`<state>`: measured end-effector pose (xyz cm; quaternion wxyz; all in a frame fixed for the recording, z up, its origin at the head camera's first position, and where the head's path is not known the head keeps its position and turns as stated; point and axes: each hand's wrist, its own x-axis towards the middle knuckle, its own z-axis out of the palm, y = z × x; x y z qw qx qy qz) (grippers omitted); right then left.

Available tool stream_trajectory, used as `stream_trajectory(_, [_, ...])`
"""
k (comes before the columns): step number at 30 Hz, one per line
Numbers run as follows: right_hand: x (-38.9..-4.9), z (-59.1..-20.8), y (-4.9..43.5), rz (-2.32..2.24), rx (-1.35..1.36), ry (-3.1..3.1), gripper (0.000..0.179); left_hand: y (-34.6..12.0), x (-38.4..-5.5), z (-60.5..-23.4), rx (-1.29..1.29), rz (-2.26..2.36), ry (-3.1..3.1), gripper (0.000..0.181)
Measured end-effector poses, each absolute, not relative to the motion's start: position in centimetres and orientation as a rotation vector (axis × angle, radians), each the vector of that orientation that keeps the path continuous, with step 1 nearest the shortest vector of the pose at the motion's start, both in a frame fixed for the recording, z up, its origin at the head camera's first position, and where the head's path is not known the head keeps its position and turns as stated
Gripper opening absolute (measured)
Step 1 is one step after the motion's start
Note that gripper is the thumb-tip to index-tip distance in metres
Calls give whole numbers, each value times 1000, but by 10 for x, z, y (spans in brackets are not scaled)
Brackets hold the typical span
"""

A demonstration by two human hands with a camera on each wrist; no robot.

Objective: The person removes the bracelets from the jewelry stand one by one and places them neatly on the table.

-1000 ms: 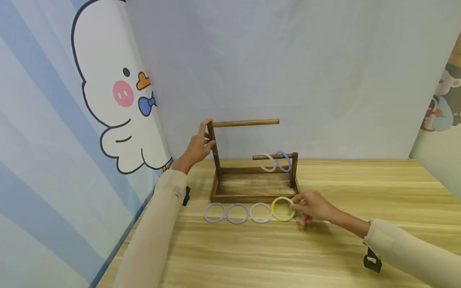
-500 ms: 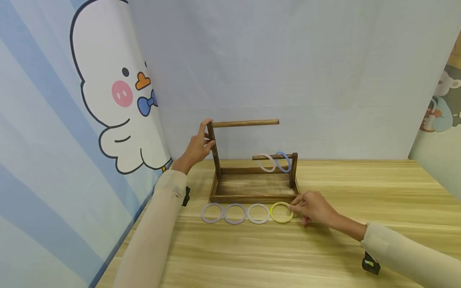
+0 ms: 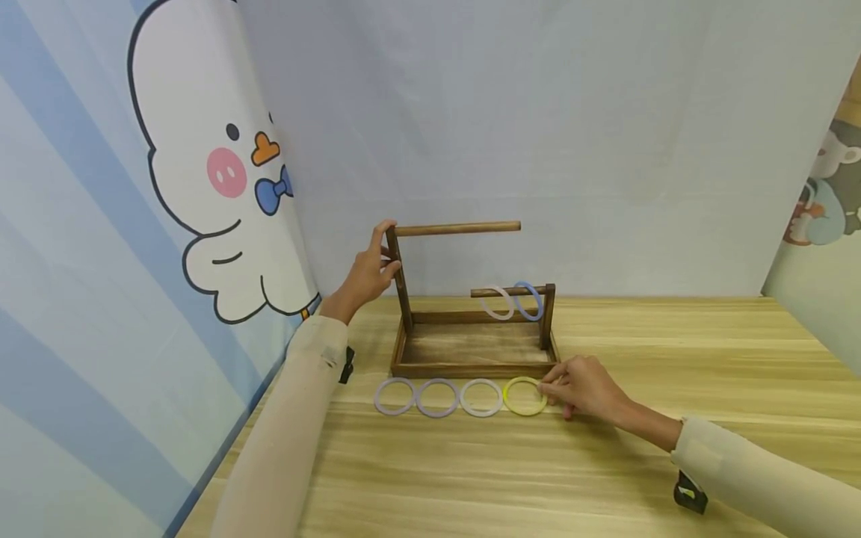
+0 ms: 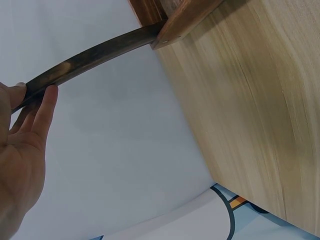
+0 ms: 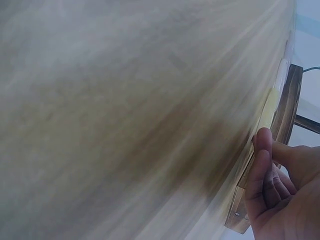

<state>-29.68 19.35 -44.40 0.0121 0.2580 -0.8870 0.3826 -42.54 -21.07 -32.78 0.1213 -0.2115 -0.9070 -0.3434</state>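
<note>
On the table [image 3: 471, 478], the yellow ring [image 3: 524, 414] has come down flat beside the white ring [image 3: 481, 415], so it looks lined up; the right hand's [image 3: 585, 387] fingers [image 5: 258, 170] still pinch it; the left hand [image 3: 366, 276] holds the rack [image 3: 403, 297].

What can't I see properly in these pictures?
Head view: a bit of the yellow ring, covered by the right hand.
Head view: part of the cartoon animal, cut off by the right edge.
Left wrist view: part of the left hand, cut off by the left edge.
Right wrist view: grain on the table, blurred.
</note>
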Motion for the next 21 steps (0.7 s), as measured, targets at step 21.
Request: stream_trajectory(21, [-307,-423,181,1113,848,-2688,16,-209,-421,-325,-602,-976,-2652,74])
